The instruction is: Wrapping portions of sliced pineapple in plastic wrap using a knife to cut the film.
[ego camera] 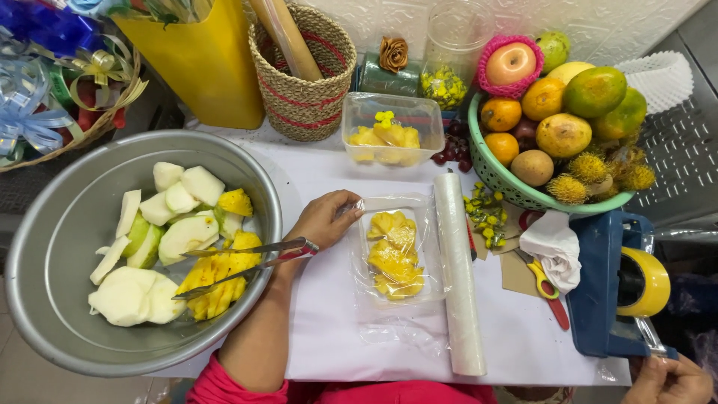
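My left hand (323, 218) rests on the far left corner of a clear plastic tray (395, 254) filled with yellow pineapple pieces and covered with cling film. The roll of cling film (458, 277) lies just right of the tray. My right hand (667, 380) is at the bottom right corner, beside a blue tape dispenser (607, 288) with a yellow tape roll (645, 282); only part of the hand shows, and it seems to hold nothing.
A big metal bowl (52, 247) at left holds cut white fruit, pineapple and metal tongs (247, 260). Behind are a second clear box of pineapple (392, 129), a woven basket (305, 82), a yellow bag (202, 60) and a green fruit basket (508, 183). Scissors (544, 283) lie by a white cloth (553, 247).
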